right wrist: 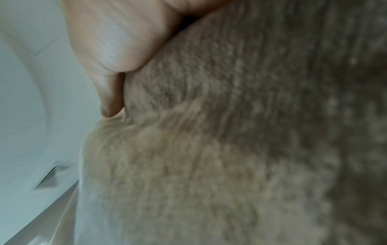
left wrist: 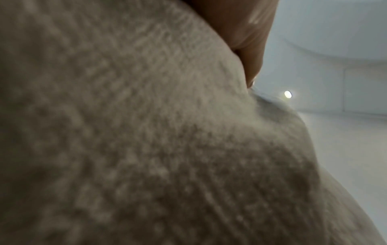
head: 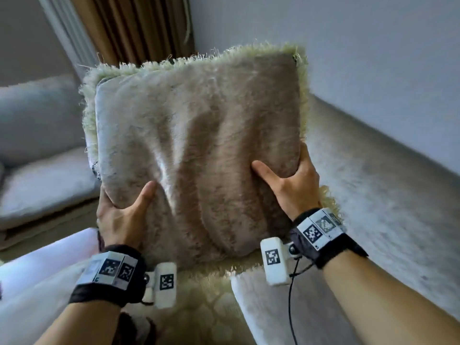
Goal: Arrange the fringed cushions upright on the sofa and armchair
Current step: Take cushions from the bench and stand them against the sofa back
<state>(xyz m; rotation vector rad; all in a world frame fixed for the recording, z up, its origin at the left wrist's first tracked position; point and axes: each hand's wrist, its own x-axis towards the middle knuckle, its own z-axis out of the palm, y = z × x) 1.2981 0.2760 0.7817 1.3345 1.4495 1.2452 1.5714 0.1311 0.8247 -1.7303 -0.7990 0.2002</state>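
A square beige plush cushion [head: 196,150] with pale green fringe fills the middle of the head view, held up nearly upright in the air. My left hand [head: 122,212] grips its lower left edge, thumb pressed into the front face and fingers hidden behind. My right hand [head: 288,180] grips the lower right edge the same way. The left wrist view shows the plush [left wrist: 146,132] close up with my thumb [left wrist: 247,41] dug in. The right wrist view shows the same fabric [right wrist: 230,132] under my thumb [right wrist: 117,49].
A grey sofa [head: 37,155] stands at the left with a grey back cushion. A pale plush seat [head: 373,185] runs along the white wall at the right. Brown curtains [head: 139,28] hang behind. Another green-fringed, patterned cushion [head: 199,307] lies below my wrists.
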